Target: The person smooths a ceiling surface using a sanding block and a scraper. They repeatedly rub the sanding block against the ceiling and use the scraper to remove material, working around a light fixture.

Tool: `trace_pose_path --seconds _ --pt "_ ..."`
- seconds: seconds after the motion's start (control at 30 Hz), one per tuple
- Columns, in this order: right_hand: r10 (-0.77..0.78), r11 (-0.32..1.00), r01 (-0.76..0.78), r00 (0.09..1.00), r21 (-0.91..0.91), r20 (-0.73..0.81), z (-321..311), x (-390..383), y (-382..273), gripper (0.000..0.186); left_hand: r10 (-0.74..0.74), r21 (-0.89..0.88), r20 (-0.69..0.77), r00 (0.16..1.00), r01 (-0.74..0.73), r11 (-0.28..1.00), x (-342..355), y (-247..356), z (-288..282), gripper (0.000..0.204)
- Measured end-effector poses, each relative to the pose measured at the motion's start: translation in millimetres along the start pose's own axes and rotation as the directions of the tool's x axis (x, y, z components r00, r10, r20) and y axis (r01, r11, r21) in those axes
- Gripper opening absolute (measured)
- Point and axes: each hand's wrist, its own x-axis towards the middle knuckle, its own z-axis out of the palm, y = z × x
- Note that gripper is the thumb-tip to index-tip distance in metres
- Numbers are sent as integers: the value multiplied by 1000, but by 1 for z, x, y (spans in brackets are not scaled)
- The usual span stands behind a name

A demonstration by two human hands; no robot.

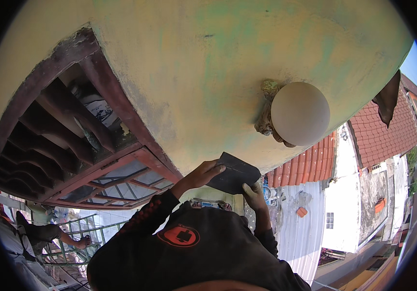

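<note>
A dark grey, flat rectangular sheet (pixel 234 173) with faint pale scratches is held between my two hands in front of my chest. My left hand (pixel 204 175) pinches its left side, thumb on top. At the lower right corner, my right hand (pixel 254 195) grips it with the thumb over the edge. The sheet is tilted; its underside and the fingers beneath are hidden. Beyond it rises a yellow wall (pixel 208 72) with worn green and grey patches. It cannot be told whether the sheet's far edge touches the wall.
A white globe lamp (pixel 300 114) on a bracket juts from the wall. To the left is a brown louvred window frame (pixel 116 104). Another person's leg (pixel 68 238) shows by green metal bars (pixel 99 227) at lower left. Tiled roofs (pixel 383 121) and a corrugated roof (pixel 298 228) lie below right.
</note>
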Motion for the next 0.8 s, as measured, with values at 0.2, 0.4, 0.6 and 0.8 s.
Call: trace_pose_path --seconds 0.2,0.4,0.6,0.8 --pt "-70 991 16 907 -132 -415 14 -14 10 34 811 806 -290 508 -327 493 25 68 -45 65" --pt "-110 991 132 795 -7 -597 -16 -24 6 45 889 967 -253 381 74 243 77 105 -75 76" --pt "-377 759 -149 693 -634 -615 -49 -42 25 77 827 990 -111 551 136 42 90 78 -69 82" --pt "-50 980 188 574 72 -817 -34 -29 23 50 826 988 -142 545 122 90 93 71 -65 80"
